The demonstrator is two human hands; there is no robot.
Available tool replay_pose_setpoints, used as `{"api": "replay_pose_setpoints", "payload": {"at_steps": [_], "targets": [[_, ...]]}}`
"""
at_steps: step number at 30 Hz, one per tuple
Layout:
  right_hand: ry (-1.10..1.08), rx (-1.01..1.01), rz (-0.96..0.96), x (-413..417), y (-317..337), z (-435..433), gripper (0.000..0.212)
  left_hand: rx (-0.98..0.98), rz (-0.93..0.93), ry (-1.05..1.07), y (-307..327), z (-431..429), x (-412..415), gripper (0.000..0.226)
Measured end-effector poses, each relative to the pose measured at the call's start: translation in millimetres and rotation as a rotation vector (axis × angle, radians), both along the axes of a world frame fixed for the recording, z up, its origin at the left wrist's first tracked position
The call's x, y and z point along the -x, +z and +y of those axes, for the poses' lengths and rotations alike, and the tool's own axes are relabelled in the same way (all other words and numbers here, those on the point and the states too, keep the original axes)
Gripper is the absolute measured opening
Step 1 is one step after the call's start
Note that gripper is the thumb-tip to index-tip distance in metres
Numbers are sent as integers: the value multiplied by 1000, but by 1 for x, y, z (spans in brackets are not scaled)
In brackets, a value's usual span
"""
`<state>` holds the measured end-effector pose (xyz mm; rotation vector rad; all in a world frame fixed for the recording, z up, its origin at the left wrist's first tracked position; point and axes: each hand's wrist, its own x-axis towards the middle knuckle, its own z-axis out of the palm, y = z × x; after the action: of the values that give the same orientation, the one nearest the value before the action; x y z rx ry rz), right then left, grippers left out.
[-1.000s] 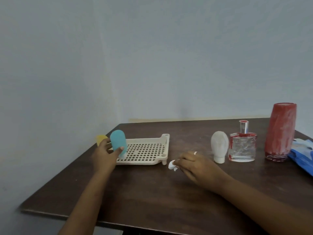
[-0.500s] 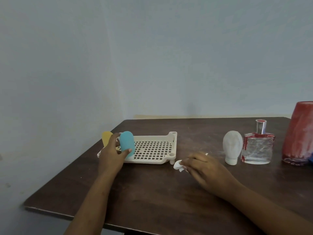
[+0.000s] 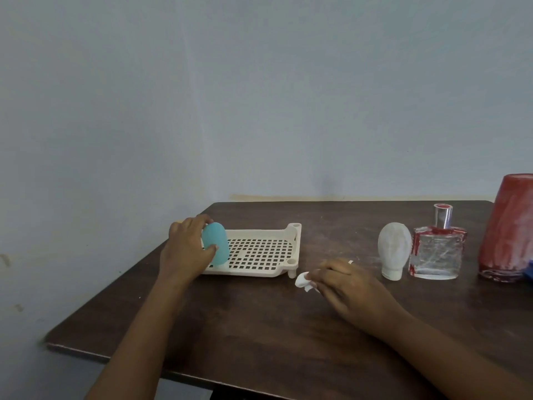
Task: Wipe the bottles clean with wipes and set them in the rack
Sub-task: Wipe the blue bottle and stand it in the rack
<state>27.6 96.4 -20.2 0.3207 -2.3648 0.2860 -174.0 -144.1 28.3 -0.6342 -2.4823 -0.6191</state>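
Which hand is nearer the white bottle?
Right. The right hand, pinching a wipe, rests on the table just left of the white bottle; the left hand grips the blue bottle at the rack's left end.

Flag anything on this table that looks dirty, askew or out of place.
The white bottle, the glass perfume bottle and the tall red bottle all carry whitish smears, and the table beside them looks dusty too. Nothing looks spilled or broken.

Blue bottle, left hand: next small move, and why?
Probably set it down and let go: the left hand grips the rounded blue plastic bottle upright at the left end of the cream perforated rack; the right hand pinches a crumpled white wipe.
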Motion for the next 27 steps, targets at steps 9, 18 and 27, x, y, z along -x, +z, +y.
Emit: {"api": "replay_pose_setpoints", "payload": {"at_steps": [9, 18, 27], "targets": [[-43, -39, -40, -2, 2, -2, 28, 147, -196, -69, 40, 4, 27, 38], [-26, -18, -18, -3, 2, 1, 26, 567, -150, 20, 68, 11, 34, 27], [-27, -27, -26, -3, 3, 2, 28, 680, -174, 25, 80, 8, 45, 27]]}}
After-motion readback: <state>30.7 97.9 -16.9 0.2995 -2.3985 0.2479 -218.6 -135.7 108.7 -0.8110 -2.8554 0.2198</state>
